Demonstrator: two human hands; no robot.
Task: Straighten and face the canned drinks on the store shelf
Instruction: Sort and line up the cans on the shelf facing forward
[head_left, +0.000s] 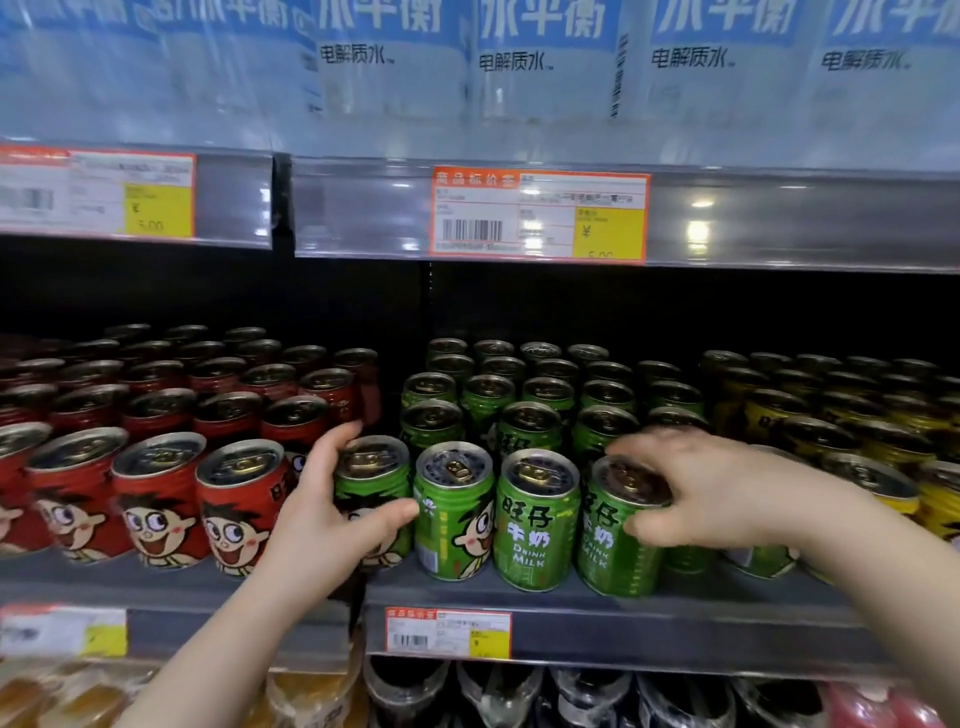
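Observation:
Several green milk-drink cans stand in rows on the middle shelf. My left hand grips the leftmost front green can, thumb across its face and fingers behind it. My right hand grips the top of another front green can, fingers curled over its lid. Between them stand two front green cans: one turned so its cartoon face points right, the other showing its "Drink Milk" label.
Red cans of the same brand fill the shelf's left side and yellow cans fill the right. Water bottle packs sit on the shelf above, behind a price tag. Bottled goods sit below.

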